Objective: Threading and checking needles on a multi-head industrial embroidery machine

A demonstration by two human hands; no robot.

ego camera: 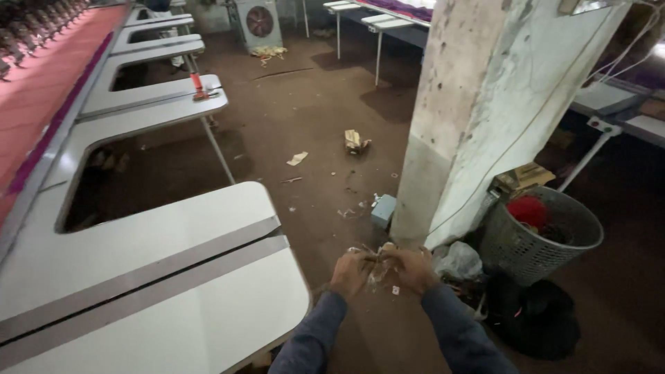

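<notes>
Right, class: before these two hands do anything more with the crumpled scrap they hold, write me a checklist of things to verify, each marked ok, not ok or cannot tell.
1. Both hands on the scrap: left hand and right hand meet around the crumpled scrap. Ok.
2. Grip firmness: fingers blurred and small. Cannot tell.
3. What the scrap is: pale and crumpled, kind unclear. Cannot tell.
4. Room beside the hands: white table edge lies to the left, apart from the left sleeve. Ok.
5. Floor tidy: bits of litter lie scattered on the brown floor. Not ok.
6. Bin nearby: grey mesh basket stands to the right by the pillar, with room inside. Ok.
</notes>
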